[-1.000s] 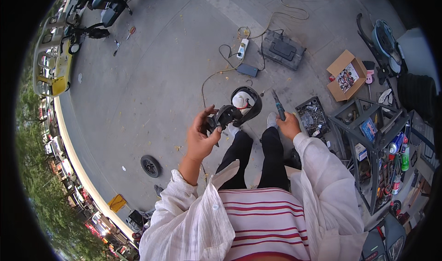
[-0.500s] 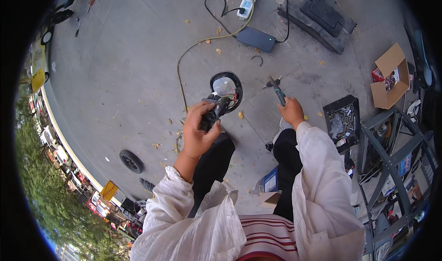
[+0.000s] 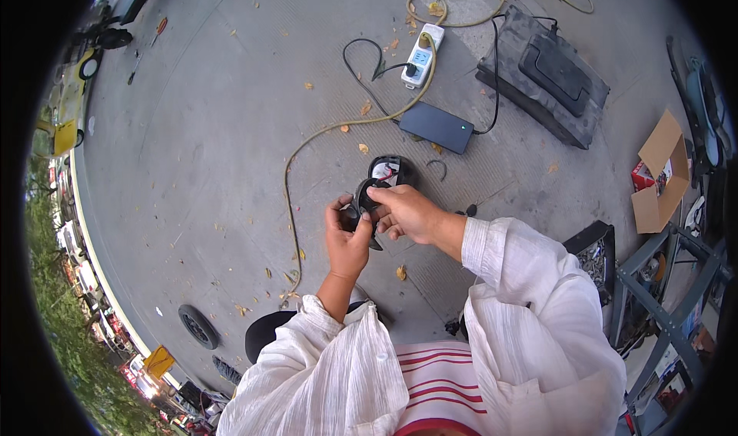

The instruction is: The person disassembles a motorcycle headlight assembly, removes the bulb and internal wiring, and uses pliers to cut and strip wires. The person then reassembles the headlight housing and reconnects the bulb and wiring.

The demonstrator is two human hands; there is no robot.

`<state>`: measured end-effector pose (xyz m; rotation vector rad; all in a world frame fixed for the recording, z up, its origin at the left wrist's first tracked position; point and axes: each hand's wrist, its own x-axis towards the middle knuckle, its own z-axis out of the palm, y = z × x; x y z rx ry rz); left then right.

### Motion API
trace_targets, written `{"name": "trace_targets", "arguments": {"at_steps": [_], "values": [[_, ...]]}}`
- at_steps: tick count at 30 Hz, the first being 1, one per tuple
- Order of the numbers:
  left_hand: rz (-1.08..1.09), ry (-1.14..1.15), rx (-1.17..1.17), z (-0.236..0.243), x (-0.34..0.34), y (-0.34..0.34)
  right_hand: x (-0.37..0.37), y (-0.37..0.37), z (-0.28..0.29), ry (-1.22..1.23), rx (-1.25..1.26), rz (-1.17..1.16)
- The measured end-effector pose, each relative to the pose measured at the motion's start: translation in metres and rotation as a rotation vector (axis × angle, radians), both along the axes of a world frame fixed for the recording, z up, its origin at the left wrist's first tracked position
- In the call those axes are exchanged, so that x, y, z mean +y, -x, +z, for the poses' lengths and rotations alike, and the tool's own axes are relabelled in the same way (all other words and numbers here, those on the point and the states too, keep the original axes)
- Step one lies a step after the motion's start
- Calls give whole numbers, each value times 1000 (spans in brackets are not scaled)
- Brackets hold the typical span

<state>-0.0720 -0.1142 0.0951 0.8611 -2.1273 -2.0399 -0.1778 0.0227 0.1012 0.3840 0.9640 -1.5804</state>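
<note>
My left hand (image 3: pixel 347 240) is closed around a black plastic part (image 3: pixel 364 198) with a rounded, curved outline. From the other side my right hand (image 3: pixel 410 214) grips the same part, its thumb lying on the upper edge and its fingers curled below. Just beyond the fingers is a round black housing (image 3: pixel 410 172) with a pale inside and reddish wires. Whether the housing is joined to the held part is hidden by my hands. By my right wrist a small dark object (image 3: pixel 470 209) lies on the ground, too small to name.
Ahead are a white power strip (image 3: pixel 422 58), a yellowish cable (image 3: pixel 327 131), a black power adapter (image 3: pixel 437 127) and a large dark case (image 3: pixel 550 75). An open cardboard box (image 3: pixel 659 175), a black tray of small parts (image 3: pixel 592 255) and a metal rack (image 3: pixel 661 298) stand right. A small wheel (image 3: pixel 198 327) lies left.
My right hand has come left onto the black part; the pliers it held are no longer seen. My left hand has moved slightly right and down, still gripping the part. The view has shifted.
</note>
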Motion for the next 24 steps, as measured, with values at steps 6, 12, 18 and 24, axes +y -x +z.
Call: {"name": "trace_targets", "arguments": {"at_steps": [6, 12, 18, 24], "values": [[-101, 288, 89, -34, 8, -23, 11, -10, -31, 96, 50, -15], [-315, 156, 48, -32, 34, -49, 62, -33, -36, -32, 210, 35], [-588, 245, 0, -24, 75, -16, 115, -41, -49, -10, 136, 78], [-900, 555, 162, -22, 90, 13, 146, -48, -52, -57, 307, 96]]}}
